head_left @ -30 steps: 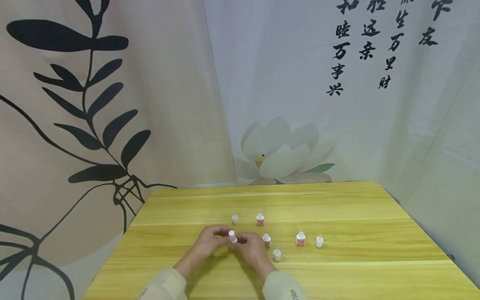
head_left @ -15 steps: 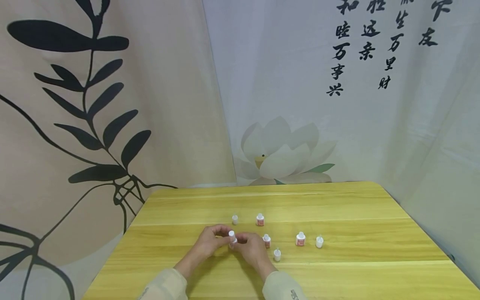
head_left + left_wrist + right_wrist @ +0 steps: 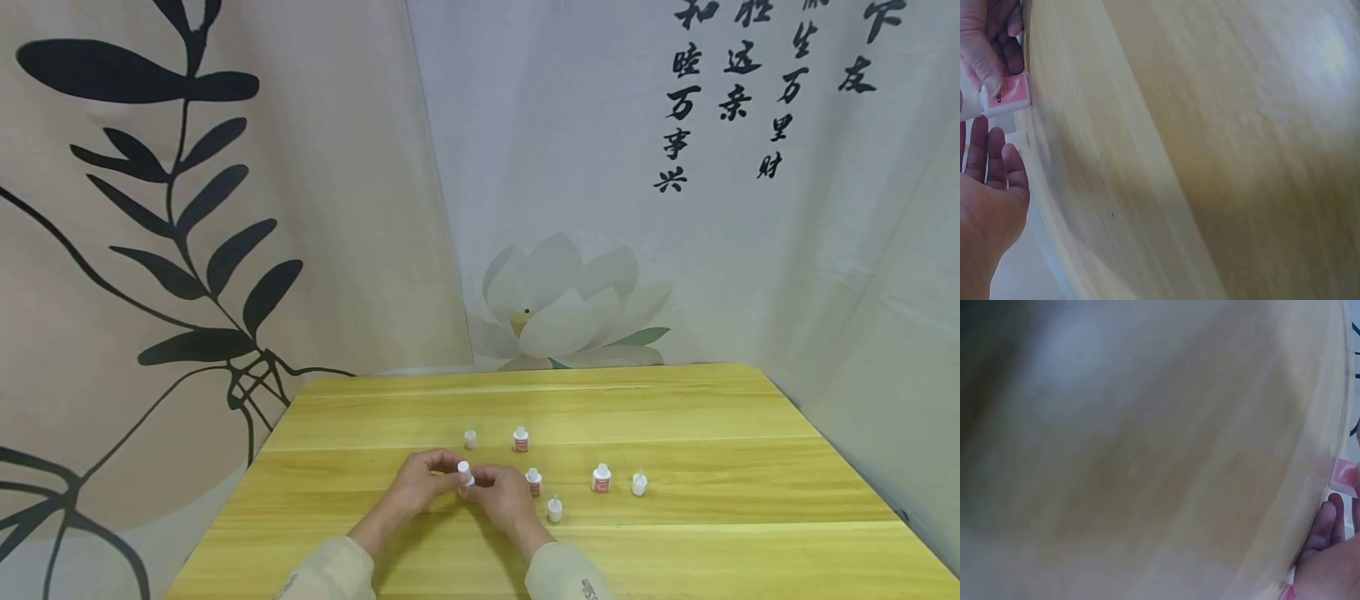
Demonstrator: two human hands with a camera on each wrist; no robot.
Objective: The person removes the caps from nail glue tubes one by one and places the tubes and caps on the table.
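Near the front middle of the wooden table point(image 3: 720, 558), both hands meet at a small white bottle with a pink label point(image 3: 1009, 94), its white cap point(image 3: 463, 468) on top. The right hand point(image 3: 504, 498) grips the bottle's body, thumb on the label in the left wrist view. The left hand point(image 3: 422, 483) holds the cap end between thumb and fingers; its fingertips are partly hidden. At the right wrist view's edge, only part of the pink label point(image 3: 1344, 472) and a hand point(image 3: 1329, 556) show. One bottle point(image 3: 533, 482) stands just right of the right hand, partly covered by it.
Two more uncapped bottles point(image 3: 521, 440) point(image 3: 602, 478) stand upright behind and to the right. Loose white caps, each with a thin tip pointing up, stand at the back point(image 3: 470, 439), by the right wrist point(image 3: 554, 510) and farther right point(image 3: 639, 484). A printed curtain point(image 3: 360, 208) hangs behind the table.
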